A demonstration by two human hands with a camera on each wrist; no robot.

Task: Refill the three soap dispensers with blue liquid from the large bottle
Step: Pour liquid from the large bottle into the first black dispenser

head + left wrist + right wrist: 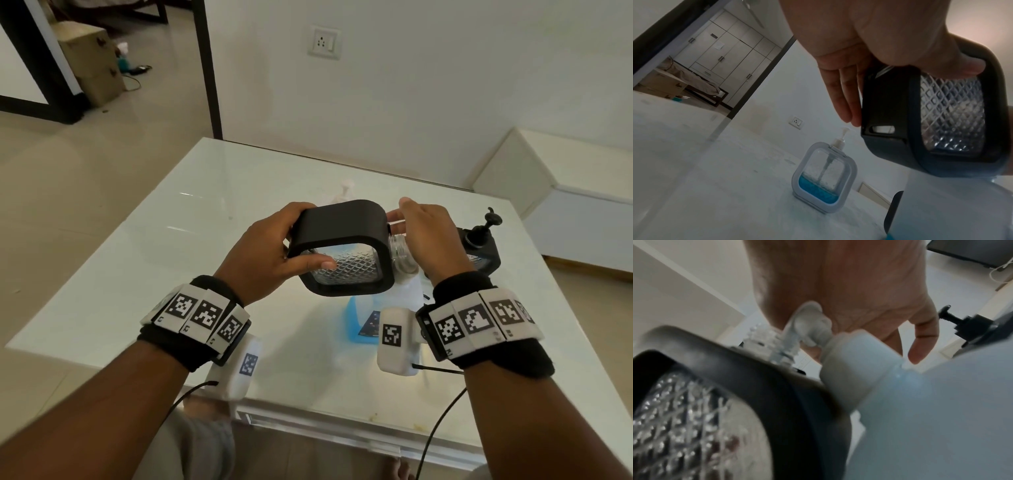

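The left hand (pixel 263 253) holds a black-framed dispenser (pixel 342 246) in the air above the middle of the counter (pixel 137 274), tipped on its side so its bare threaded neck (pixel 399 251) points toward 3 o'clock. The left grip is closed around the frame: thumb across the patterned clear face, fingers along the back. The pump is off this one, and no blue shows through its window, so it looks empty and should be light. The black frame is stiff and gives a sure hold at its edges; the clear diamond-cut panel looks hard, smooth and likely slippery if soap gets on it, so the frame is the better place to hold.

The right hand (pixel 428 236) sits at the neck, at 3 o'clock from the dispenser. In the right wrist view its fingers curl beside the neck, but blur hides whether this grip pinches the neck or only steadies it; I cannot tell.

Directly below, at 6 o'clock, stands the large bottle (pixel 368 318), translucent white with blue liquid low inside. It looks bulky and probably heavy enough to want a full-hand hold on the body.

A white-framed dispenser (pixel 824 178), part filled with blue, stands at 12 o'clock; a second black dispenser (pixel 479 246) with its pump on stands at 3 o'clock.
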